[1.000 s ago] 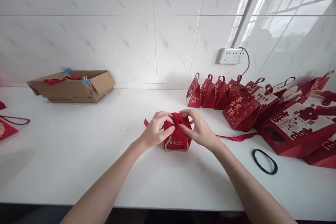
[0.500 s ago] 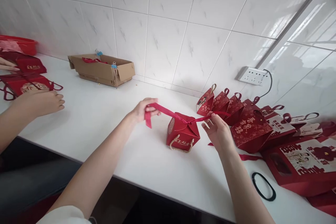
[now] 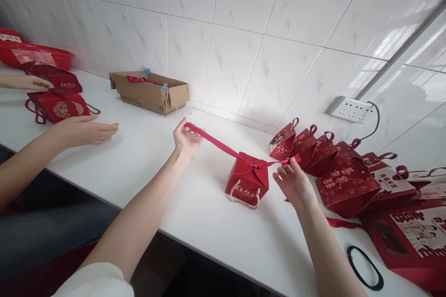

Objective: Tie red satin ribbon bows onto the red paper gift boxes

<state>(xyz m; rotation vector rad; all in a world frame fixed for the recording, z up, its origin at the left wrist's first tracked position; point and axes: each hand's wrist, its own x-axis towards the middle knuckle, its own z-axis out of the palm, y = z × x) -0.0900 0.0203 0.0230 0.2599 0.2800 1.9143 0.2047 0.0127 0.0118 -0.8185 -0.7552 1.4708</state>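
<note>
A small red gift box (image 3: 248,180) with gold lettering and a gold rope handle (image 3: 245,203) stands upright on the white table. A red ribbon (image 3: 221,147) is knotted over its folded top. My left hand (image 3: 188,138), left of and beyond the box, grips one end, and that length runs taut down to the knot. To the right, my right hand (image 3: 295,180) pinches the other end between thumb and fingertips, its other fingers loosely curled. Neither hand touches the box itself.
Several red gift boxes (image 3: 348,185) line the right side, near a black ring (image 3: 365,267) and a loose ribbon (image 3: 343,223). A cardboard box (image 3: 149,97) with clips sits by the wall. At left, a co-worker's hands (image 3: 81,131) are beside another red box (image 3: 64,107).
My left hand has drawn its ribbon end farther from the knot, pulling that length straight. The view has shifted left. The co-worker's nearer hand has opened out flatter.
</note>
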